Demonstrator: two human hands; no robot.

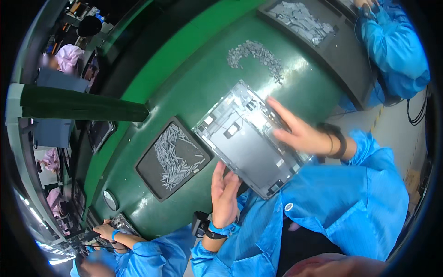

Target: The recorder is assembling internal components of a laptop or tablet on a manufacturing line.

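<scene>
In front of me is an opened, tablet-like device housing [251, 152], tilted, with bare circuitry at its far end and a flat grey panel over much of the rest. My left hand [224, 194] grips its left edge, the thumb at the rim and the other fingers partly hidden under it. On the opposite edge, my right hand [300, 135] has closed around the side, thumb over the top and forefinger stretched along the rim. To the left of the housing lies a dark tray [145, 167] with many thin grey strips [170, 159] heaped in it.
Small grey pieces [256, 53] lie scattered in an arc on the green table [184, 99]. A larger dark tray [341, 55] holds crumpled grey sheets [302, 21]. A green post [85, 104] juts in from the left. Co-workers in blue sleeves [392, 41] sit at both sides.
</scene>
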